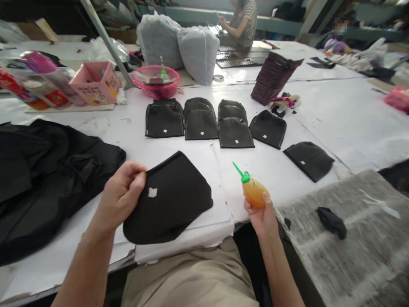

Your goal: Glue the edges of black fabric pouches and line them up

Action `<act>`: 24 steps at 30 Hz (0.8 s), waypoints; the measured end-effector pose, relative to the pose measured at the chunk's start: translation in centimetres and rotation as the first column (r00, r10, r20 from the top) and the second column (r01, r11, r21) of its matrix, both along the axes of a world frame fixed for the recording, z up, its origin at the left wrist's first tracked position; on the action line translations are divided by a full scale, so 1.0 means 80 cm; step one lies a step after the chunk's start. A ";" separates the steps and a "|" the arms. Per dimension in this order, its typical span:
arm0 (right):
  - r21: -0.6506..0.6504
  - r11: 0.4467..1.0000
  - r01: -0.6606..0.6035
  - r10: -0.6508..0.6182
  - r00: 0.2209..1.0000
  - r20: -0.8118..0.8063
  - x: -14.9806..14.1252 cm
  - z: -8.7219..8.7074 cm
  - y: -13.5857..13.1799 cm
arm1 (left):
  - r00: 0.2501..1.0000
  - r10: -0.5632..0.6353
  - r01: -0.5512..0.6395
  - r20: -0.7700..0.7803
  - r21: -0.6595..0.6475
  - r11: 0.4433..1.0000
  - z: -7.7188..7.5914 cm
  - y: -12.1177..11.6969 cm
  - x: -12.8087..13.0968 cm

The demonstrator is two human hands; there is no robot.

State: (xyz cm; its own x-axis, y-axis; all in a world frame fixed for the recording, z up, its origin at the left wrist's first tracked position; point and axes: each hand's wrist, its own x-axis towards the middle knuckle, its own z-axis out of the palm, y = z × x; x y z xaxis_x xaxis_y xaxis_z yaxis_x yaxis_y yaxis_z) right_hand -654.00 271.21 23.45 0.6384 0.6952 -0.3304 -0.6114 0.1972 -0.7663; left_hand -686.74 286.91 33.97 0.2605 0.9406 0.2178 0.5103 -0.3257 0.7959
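Note:
Between thumb and fingers, my left hand (123,196) pinches the edge of a flat black fabric piece (179,204), tilted above the table's front edge. A small whitish tag (152,192) sits on its surface. My right hand (262,213) is wrapped round an orange squeeze bottle (254,192), whose thin green nozzle (238,169) points up and left, apart from the fabric. Beyond the hands, several similar black pieces with small pale tags lie in a curved row, among them one pocket-shaped piece (236,132) and a separate one (308,161) at the right.
Black cloth (64,170) is heaped at the left. Behind stand a pink box (94,83), a pink basin (156,83), white bags (200,53) and a dark purple stack (271,79). A grey fabric-covered surface (351,238) is at my right. Other people (246,21) sit farther back.

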 end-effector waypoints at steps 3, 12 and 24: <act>-0.042 0.999 0.004 -0.003 1.000 0.009 0.000 0.007 0.002 | 0.984 -0.171 0.170 -0.058 -0.021 0.985 -0.033 0.038 0.022; -0.178 0.962 -0.208 0.254 0.920 0.299 -0.010 0.010 0.014 | 0.824 -0.068 0.237 -0.562 0.234 0.943 -0.135 0.075 0.039; -0.382 0.894 -0.234 0.443 0.589 0.676 -0.022 0.013 0.087 | 0.781 -0.210 0.363 -0.588 0.153 0.919 -0.154 0.041 0.055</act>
State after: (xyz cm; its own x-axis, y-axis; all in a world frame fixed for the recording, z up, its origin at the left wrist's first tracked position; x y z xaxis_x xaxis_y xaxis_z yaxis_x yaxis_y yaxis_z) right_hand -655.73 278.15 24.48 0.4689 0.8823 -0.0418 0.1868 -0.1453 -0.9716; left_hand -682.33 290.21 21.61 0.6552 0.7376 0.1633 0.6852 -0.6713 0.2826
